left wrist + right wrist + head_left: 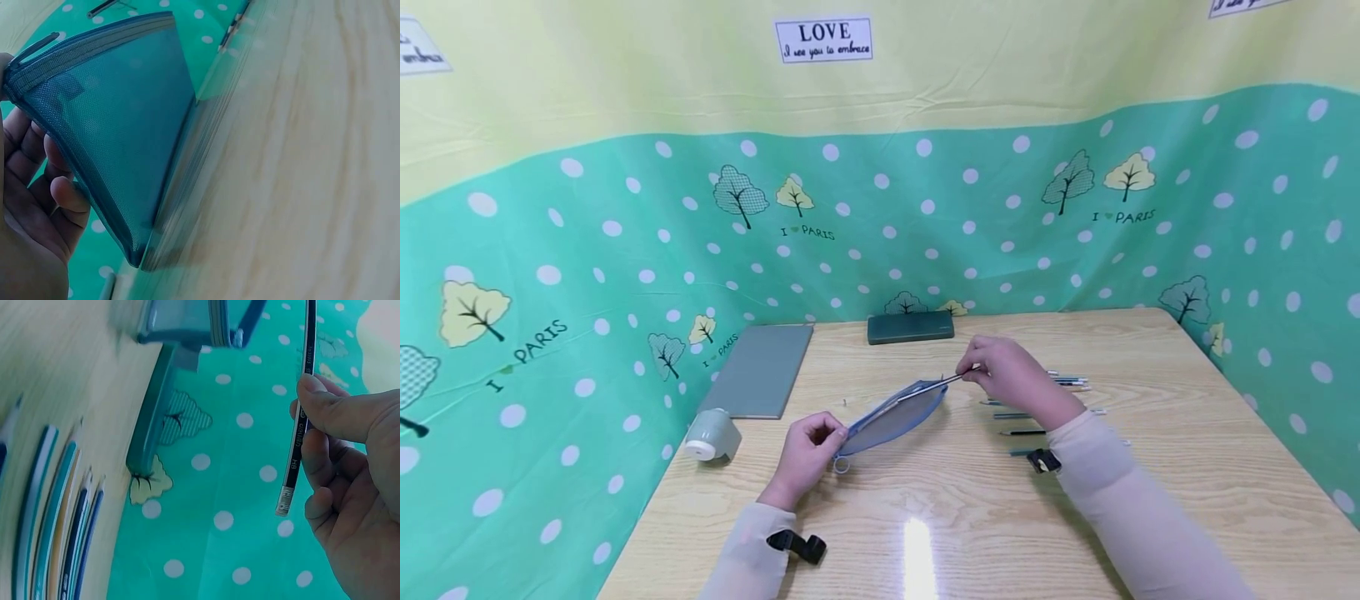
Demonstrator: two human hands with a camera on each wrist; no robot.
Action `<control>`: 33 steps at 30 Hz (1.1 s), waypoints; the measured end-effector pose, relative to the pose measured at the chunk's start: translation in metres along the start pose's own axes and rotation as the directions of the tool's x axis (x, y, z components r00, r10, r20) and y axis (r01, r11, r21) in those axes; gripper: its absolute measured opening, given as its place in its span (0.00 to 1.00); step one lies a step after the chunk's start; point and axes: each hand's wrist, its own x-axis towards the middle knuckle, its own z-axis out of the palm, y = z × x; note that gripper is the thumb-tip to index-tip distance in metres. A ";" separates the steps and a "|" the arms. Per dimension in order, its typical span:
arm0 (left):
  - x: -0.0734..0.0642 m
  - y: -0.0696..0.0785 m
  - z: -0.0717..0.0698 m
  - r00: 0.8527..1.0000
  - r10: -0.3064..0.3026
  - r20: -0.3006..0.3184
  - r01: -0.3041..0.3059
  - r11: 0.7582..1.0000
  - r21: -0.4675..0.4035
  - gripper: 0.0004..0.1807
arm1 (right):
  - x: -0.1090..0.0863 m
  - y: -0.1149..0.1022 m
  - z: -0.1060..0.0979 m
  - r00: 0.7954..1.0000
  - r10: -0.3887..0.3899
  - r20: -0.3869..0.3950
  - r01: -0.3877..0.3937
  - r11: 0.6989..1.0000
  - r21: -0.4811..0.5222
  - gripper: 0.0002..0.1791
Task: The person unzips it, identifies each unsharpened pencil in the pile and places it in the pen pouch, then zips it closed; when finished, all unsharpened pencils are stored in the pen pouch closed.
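Observation:
A blue mesh zip pouch (901,421) hangs slanted above the table, its corner by the zip pull pinched in my left hand (805,458). In the left wrist view the pouch (119,131) spreads out past the curled fingers (69,194). My right hand (1009,373) pinches a black-and-white striped pencil (295,447) near its eraser end, between thumb and fingers. The pencil's other end reaches down left along the pouch's zipped edge in the head view. Several more pencils (1022,432) lie in a row on the table beneath my right forearm.
A dark green box-shaped case (910,328) lies at the table's back edge. At the left are a flat grey board (760,371) and a pale green rounded object (715,432) with a white end. A polka-dot cloth (925,225) encloses the wooden table (850,533).

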 end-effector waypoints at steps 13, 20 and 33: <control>-0.001 0.001 0.001 0.999 0.039 0.010 -0.038 0.999 -0.019 0.07 | 0.003 -0.017 0.025 0.996 -0.091 0.011 0.091 0.996 0.014 0.09; -0.001 0.003 0.003 1.000 0.028 0.012 -0.027 0.999 -0.018 0.06 | 0.002 -0.024 0.036 0.992 -0.115 0.046 0.116 0.993 -0.002 0.09; 0.000 0.002 0.005 0.999 0.036 0.016 -0.036 0.999 -0.035 0.06 | 0.003 -0.033 0.053 0.981 -0.189 0.048 0.190 0.981 -0.030 0.09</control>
